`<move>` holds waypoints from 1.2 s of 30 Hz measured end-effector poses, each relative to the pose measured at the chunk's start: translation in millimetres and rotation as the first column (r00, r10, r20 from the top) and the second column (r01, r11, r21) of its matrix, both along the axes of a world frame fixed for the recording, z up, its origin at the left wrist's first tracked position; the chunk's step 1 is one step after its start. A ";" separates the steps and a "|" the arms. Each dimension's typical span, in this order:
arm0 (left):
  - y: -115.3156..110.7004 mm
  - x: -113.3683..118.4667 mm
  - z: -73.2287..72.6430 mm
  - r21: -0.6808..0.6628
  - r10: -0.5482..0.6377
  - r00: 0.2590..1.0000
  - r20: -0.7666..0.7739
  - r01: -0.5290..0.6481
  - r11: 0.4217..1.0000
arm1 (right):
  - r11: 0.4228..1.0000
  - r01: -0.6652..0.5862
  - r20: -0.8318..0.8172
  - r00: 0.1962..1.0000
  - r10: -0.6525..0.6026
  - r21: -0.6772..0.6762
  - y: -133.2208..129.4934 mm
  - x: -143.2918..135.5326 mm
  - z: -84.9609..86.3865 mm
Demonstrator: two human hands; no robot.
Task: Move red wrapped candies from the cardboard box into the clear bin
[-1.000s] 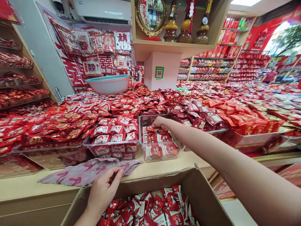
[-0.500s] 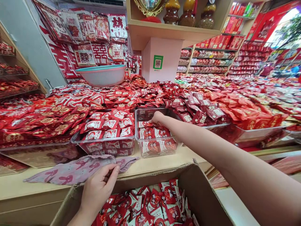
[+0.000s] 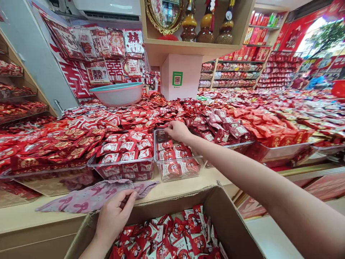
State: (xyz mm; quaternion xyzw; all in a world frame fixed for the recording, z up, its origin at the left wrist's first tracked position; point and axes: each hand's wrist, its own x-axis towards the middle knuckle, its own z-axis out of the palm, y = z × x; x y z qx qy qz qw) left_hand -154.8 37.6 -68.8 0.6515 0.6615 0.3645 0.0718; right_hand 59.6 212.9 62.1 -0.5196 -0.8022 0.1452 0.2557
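Observation:
My right hand (image 3: 178, 131) is over the back part of a clear plastic bin (image 3: 178, 177), its fingers bent down and close together. Whatever may be between them is hidden. Small red-and-white printed packets (image 3: 181, 151) lie in rows in that bin, just in front of the hand. My left hand (image 3: 114, 214) hovers at the near side, thumb and curled fingers drawn together with nothing visible in them. Its fingertips are by a purple patterned cloth (image 3: 91, 196) on the counter ledge. Below, an open cardboard box (image 3: 229, 216) holds many loose packets (image 3: 167, 237) of the same look.
Left of the bin stands a clear bin of red-and-white packets (image 3: 126, 151); to the right are maroon packets (image 3: 229, 126). A blue-and-white basin (image 3: 118, 95) rests on the goods behind. A wooden shelf (image 3: 188, 45) juts out above on a white pillar (image 3: 182, 64).
My right hand has lifted a little and shifted back, off the packets in the bin. My left hand stays in place. The camera view has tilted up slightly.

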 end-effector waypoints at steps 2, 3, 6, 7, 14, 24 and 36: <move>0.5 -0.9 0.0 -0.022 -0.015 0.999 0.030 0.016 1.000 | 0.982 -0.188 -0.025 0.982 0.187 -0.012 -43.4 5.2 -1.2; 0.7 -1.1 0.0 -0.032 -0.018 0.999 0.035 0.019 0.999 | 0.964 -0.264 -0.017 0.965 0.263 -0.034 -67.5 7.0 -10.5; 0.3 -0.2 1.1 -0.051 -0.003 1.000 0.016 0.004 0.999 | 0.580 -0.768 0.077 0.583 0.809 -0.270 -133.9 6.9 -73.0; -0.1 0.5 1.7 -0.056 0.003 1.000 0.008 -0.003 0.998 | 0.460 -0.801 0.138 0.442 0.886 -0.385 -150.0 4.9 -100.8; -2.8 6.4 6.6 -0.047 0.020 1.000 0.003 -0.019 0.999 | 0.706 -0.415 0.562 0.428 0.708 -0.574 -172.4 -11.2 -222.7; -5.8 7.5 13.2 -0.118 -0.006 0.978 0.207 0.031 0.993 | 0.751 -0.457 0.297 0.720 0.627 -0.476 -158.4 3.0 -151.3; -27.4 106.1 30.3 -0.252 0.045 0.711 0.701 0.187 0.949 | 0.899 -0.327 -0.742 0.671 0.004 -0.290 -154.9 1.9 -109.2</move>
